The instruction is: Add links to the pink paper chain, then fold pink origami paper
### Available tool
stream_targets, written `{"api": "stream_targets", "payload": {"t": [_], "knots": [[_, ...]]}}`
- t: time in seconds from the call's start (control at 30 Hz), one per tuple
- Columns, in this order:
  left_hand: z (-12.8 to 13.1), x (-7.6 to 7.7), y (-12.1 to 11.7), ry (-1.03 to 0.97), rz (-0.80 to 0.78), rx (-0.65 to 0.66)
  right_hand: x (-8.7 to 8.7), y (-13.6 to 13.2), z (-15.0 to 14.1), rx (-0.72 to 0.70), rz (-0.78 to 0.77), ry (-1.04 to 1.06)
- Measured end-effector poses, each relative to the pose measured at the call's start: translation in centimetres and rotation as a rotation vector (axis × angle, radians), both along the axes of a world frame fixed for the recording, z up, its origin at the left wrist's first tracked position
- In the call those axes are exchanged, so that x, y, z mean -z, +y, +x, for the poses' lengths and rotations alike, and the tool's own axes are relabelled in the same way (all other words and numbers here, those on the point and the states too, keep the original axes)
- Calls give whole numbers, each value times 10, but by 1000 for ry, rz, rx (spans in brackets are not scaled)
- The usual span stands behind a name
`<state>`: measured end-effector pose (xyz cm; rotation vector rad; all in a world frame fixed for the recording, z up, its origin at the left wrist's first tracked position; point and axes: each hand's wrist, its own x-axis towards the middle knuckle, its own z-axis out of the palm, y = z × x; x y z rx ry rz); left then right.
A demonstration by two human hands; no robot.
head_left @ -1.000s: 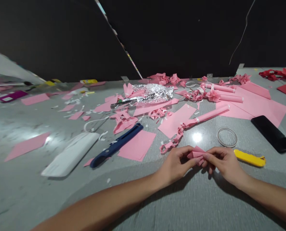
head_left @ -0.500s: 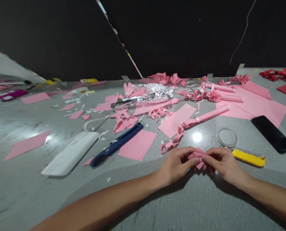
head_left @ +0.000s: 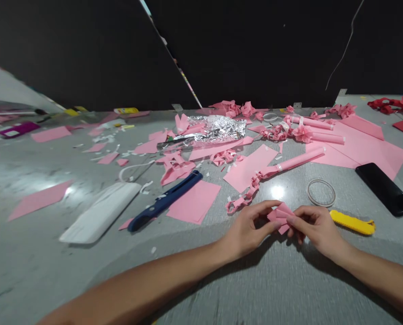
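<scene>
A small folded piece of pink paper [head_left: 281,214], with several creased layers, is held between my two hands above the grey surface. My left hand [head_left: 250,229] pinches its left side between thumb and fingers. On the other side, my right hand [head_left: 315,229] grips the lower right edge with its thumb on top. Just beyond the left fingers lies a pink paper chain [head_left: 245,198] joined to a rolled pink paper tube [head_left: 301,160]. A yellow cutter [head_left: 352,223] rests beside my right hand, and a beige ring of tape [head_left: 321,192] lies behind it.
A navy cutter [head_left: 166,201], pink sheets [head_left: 194,202] and a white flat object [head_left: 100,214] lie to the left. A black phone [head_left: 386,189] is at right. Crinkled clear plastic [head_left: 218,127], tubes and paper scraps spread before a black panel [head_left: 255,54].
The fingers have shifted a little on the folded pink paper, so more of its upper layers show. The view has moved slightly.
</scene>
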<state>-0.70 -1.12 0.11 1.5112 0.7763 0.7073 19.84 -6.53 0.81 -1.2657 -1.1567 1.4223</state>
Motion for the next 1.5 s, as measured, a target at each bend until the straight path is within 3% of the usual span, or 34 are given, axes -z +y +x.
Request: {"api": "stream_targets", "payload": {"t": [0.67,0.97,1.5], "knots": [[-2,-2,0,62,24,-7,3,0,1,-32,8,-32],[-2,-4,4,80,-69,88,-3,0,0,-24,-7,-65],[-2,-7,3,6,-84,79,-2,0,-1,-33,11,-16]]}}
